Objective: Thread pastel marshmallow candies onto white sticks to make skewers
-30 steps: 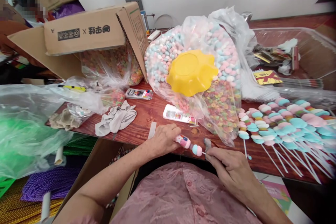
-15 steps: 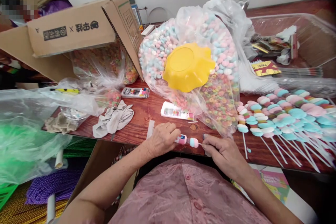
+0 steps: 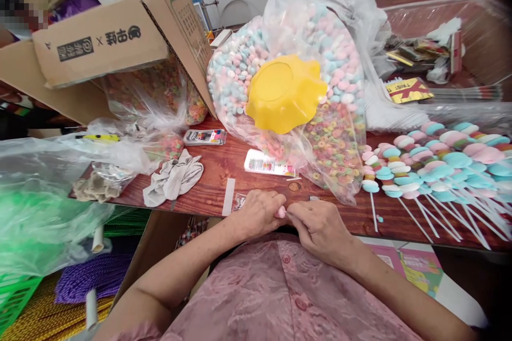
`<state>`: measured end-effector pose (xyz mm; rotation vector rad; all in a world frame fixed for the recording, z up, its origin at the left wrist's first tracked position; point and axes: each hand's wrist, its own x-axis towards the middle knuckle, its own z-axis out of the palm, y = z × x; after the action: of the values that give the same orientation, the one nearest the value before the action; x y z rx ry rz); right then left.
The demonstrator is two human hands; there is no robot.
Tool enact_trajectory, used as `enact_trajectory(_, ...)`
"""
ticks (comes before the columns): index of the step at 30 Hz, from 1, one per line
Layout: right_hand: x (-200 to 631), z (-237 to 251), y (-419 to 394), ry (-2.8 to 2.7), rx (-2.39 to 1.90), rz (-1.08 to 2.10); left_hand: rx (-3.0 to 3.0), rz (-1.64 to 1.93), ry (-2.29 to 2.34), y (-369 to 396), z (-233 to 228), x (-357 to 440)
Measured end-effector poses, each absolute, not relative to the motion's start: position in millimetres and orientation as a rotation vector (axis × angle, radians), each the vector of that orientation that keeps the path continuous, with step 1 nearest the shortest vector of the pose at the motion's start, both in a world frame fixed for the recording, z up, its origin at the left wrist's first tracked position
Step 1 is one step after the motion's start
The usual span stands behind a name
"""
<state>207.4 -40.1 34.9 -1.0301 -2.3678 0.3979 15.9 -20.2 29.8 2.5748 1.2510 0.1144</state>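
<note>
My left hand (image 3: pixel 262 212) is closed around a wrapped marshmallow skewer, and only a pink end (image 3: pixel 281 212) of it shows past the fingers. A corner of clear printed wrapper (image 3: pixel 240 201) sticks out on the left side of that hand. Close by on the right, my right hand (image 3: pixel 318 224) has its fingertips pinched at the skewer's end; the stick itself is hidden. Both hands are low over the table's front edge, just before the pink shirt. Beyond them lies a white printed packet (image 3: pixel 264 164).
Bags of marshmallows and ring candies (image 3: pixel 336 138) lie behind, under an upturned yellow bowl (image 3: pixel 282 93). Marshmallow skewers (image 3: pixel 452 162) are piled at right, before a clear plastic bin (image 3: pixel 480 58). At left are a cardboard box (image 3: pixel 106 45), grey gloves (image 3: pixel 174 178) and a flat pack (image 3: pixel 205 137).
My right hand has moved left, close to my left hand, covering the stick and the blue-and-pink marshmallow. Less of the skewer shows. The view has shifted slightly.
</note>
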Motion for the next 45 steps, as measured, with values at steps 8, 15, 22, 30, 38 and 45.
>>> enact_trajectory(8,225.0,42.0,-20.7,-2.351,-1.029,0.538,2.365,0.251,1.238,-12.7,43.2,0.5)
enact_trajectory(15,231.8,50.8,-18.3,-2.296,-1.029,0.622,2.328,0.182,1.323,-17.3,39.1,-11.6)
enact_trajectory(22,220.2,55.0,-30.3,-2.337,-1.026,0.408,1.970,0.314,1.337,-22.0,49.5,0.1)
enact_trajectory(30,220.2,73.0,-51.5,-2.378,-0.956,0.019,1.805,0.266,1.353,-18.6,49.1,-6.5)
enact_trajectory(38,220.1,68.5,-49.4,-2.454,-0.927,0.044,1.946,0.168,1.184,-23.1,59.7,6.6)
enact_trajectory(45,212.0,55.5,-35.7,-2.405,-0.950,0.411,1.746,0.258,1.054,-23.3,63.6,17.0)
